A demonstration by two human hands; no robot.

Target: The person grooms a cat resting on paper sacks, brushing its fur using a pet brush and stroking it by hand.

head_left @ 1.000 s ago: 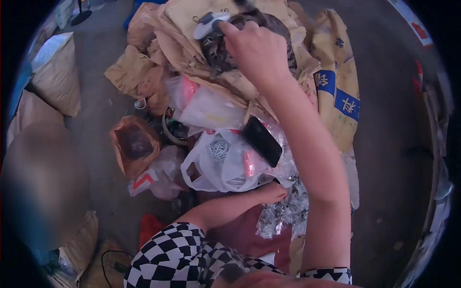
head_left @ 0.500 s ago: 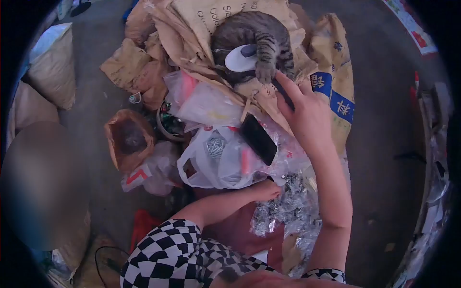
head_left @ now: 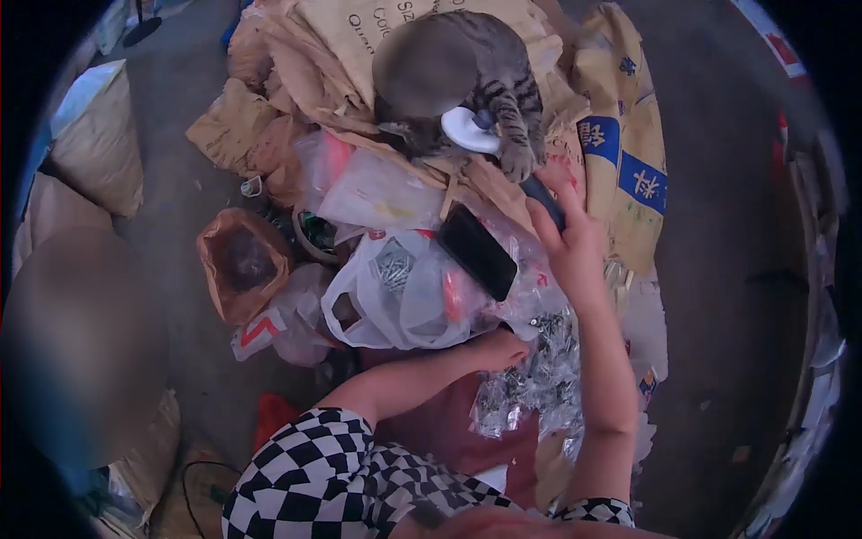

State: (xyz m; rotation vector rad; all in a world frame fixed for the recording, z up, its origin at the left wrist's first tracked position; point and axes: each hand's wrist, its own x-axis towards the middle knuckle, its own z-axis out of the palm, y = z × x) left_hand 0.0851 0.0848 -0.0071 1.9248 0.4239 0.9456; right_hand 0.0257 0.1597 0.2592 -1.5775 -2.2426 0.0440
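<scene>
My right hand (head_left: 575, 238) reaches up the pile, with thumb and fingers either side of a dark elongated object (head_left: 544, 199) whose kind I cannot make out. Just above it rests the front paw of a grey tabby cat (head_left: 503, 67), lying on brown paper sacking. Against the cat is a smooth white object (head_left: 470, 131) with a dark patch. My left hand (head_left: 503, 350) is closed, fingers curled; what they hold, if anything, is hidden. It lies between a white plastic bag (head_left: 359, 310) of metal pieces and many small clear packets (head_left: 539, 377). A black phone (head_left: 478, 251) lies above it.
An open brown paper bag (head_left: 241, 265) stands at the left, beside a round container (head_left: 314, 235). Printed sacking (head_left: 642, 171) hangs along the pile's right side. Full sacks (head_left: 94, 144) stand at far left, near a blurred shape (head_left: 81, 350).
My right hand has drawn down and slightly right, away from the cat's paw. The white object has shifted right and down, and the cat's head area is now blurred. My left hand has barely moved.
</scene>
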